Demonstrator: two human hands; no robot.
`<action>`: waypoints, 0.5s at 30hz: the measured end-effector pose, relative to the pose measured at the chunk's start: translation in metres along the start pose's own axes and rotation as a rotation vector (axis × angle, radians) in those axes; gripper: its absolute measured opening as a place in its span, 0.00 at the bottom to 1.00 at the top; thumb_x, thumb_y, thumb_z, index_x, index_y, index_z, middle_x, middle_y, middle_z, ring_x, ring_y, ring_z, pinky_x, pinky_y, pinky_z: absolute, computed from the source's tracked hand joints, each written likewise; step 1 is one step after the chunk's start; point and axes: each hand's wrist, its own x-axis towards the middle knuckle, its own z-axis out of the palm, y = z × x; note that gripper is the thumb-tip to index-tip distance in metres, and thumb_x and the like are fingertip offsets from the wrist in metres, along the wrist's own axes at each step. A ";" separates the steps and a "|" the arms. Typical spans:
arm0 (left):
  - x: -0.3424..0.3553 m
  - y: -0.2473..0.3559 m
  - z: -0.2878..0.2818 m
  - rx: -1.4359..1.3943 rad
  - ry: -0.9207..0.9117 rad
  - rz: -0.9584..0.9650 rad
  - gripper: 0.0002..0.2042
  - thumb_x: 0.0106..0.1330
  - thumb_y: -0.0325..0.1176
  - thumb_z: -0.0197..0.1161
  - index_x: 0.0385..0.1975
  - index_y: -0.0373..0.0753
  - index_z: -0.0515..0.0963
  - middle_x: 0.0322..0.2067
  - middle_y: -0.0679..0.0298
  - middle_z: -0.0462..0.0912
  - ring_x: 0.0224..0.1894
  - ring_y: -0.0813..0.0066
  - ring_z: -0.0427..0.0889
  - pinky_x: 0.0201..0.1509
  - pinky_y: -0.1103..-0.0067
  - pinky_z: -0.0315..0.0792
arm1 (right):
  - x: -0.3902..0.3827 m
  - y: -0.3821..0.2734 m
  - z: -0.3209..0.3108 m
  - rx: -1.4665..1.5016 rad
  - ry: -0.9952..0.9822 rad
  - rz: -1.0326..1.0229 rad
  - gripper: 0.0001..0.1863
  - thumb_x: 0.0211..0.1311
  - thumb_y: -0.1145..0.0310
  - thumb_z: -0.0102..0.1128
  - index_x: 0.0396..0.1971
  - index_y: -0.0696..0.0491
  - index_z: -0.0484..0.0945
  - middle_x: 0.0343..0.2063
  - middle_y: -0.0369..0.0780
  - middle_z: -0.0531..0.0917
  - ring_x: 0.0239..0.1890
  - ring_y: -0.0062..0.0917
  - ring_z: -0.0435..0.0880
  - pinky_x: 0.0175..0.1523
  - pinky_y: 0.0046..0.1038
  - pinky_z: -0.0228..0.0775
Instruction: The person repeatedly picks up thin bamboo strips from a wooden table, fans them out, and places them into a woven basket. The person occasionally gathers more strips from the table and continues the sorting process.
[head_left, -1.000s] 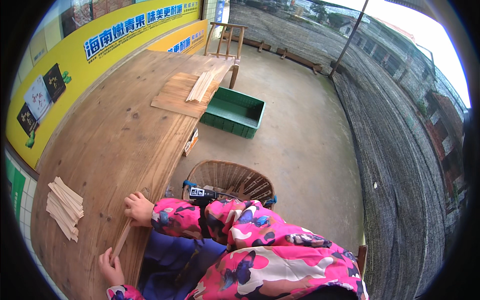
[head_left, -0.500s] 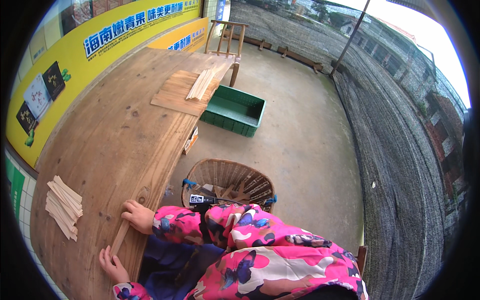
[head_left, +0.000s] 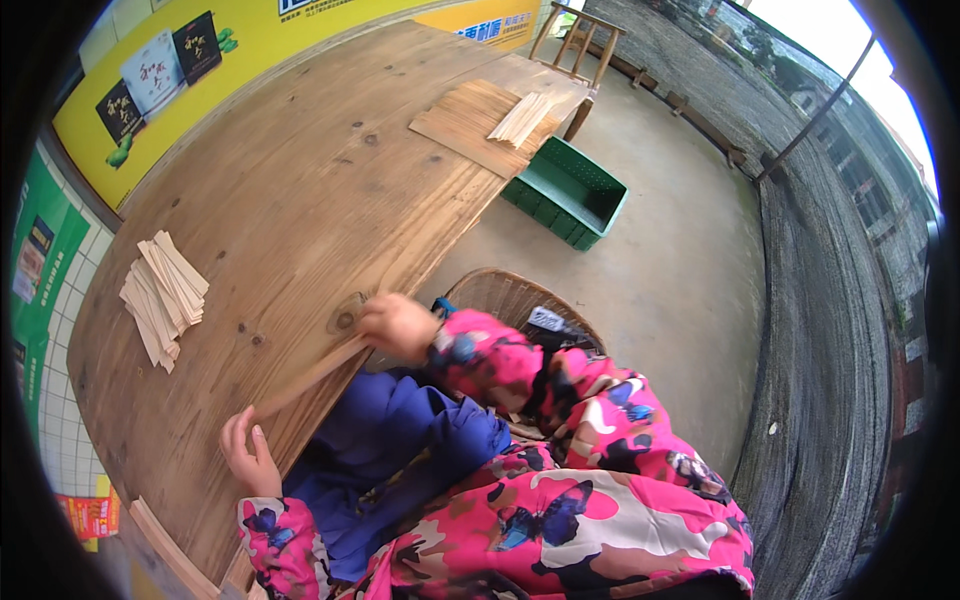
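A thin wooden strip point(head_left: 308, 381) lies along the near edge of the wooden table point(head_left: 290, 230), spanning between my two hands. My left hand point(head_left: 250, 457) has its fingertips and thumb at the strip's lower left end and appears to pinch it. Closed around the other end is my right hand point(head_left: 396, 327), a little blurred, just above the table edge. To the far left on the table rests a fanned stack of pale wooden strips point(head_left: 165, 295). Both sleeves are pink with a patterned print.
On the table's far end, a flat board point(head_left: 460, 120) bears more pale strips point(head_left: 522, 119). A green plastic crate point(head_left: 570, 190) stands on the floor beside it. A wicker basket point(head_left: 500, 292) sits near my right arm. Further strips point(head_left: 170, 550) are at the lower left corner. A wooden chair point(head_left: 575, 50) stands behind.
The view has swung left, so the scene sits further right and higher. Both hands remain at the strip, which now lies more slanted. Strips at the lower left corner have come into view.
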 end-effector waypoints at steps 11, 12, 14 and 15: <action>-0.017 0.018 0.029 -0.062 0.103 -0.060 0.07 0.57 0.23 0.52 0.33 0.35 0.76 0.37 0.59 0.72 0.44 0.61 0.69 0.50 0.69 0.63 | -0.047 0.119 -0.125 -0.328 0.213 0.821 0.10 0.50 0.66 0.58 0.22 0.57 0.71 0.20 0.45 0.75 0.26 0.38 0.76 0.31 0.32 0.67; -0.016 0.018 0.031 -0.012 0.102 -0.037 0.07 0.57 0.23 0.52 0.32 0.35 0.76 0.36 0.59 0.73 0.44 0.60 0.69 0.50 0.68 0.63 | -0.049 0.124 -0.133 -0.326 0.124 0.753 0.10 0.49 0.66 0.58 0.22 0.57 0.71 0.20 0.46 0.75 0.26 0.39 0.76 0.30 0.32 0.67; -0.015 0.019 0.035 0.087 0.106 0.007 0.06 0.57 0.23 0.52 0.31 0.36 0.76 0.36 0.59 0.73 0.45 0.60 0.69 0.51 0.67 0.62 | -0.051 0.135 -0.145 -0.304 0.006 0.683 0.10 0.49 0.66 0.58 0.21 0.57 0.70 0.19 0.46 0.75 0.25 0.39 0.75 0.29 0.33 0.66; -0.014 0.020 0.036 0.108 0.109 0.007 0.06 0.56 0.23 0.52 0.30 0.36 0.76 0.35 0.60 0.73 0.45 0.60 0.69 0.51 0.67 0.62 | -0.051 0.142 -0.150 -0.277 -0.020 0.661 0.10 0.49 0.66 0.58 0.20 0.57 0.70 0.19 0.46 0.75 0.24 0.39 0.75 0.29 0.33 0.66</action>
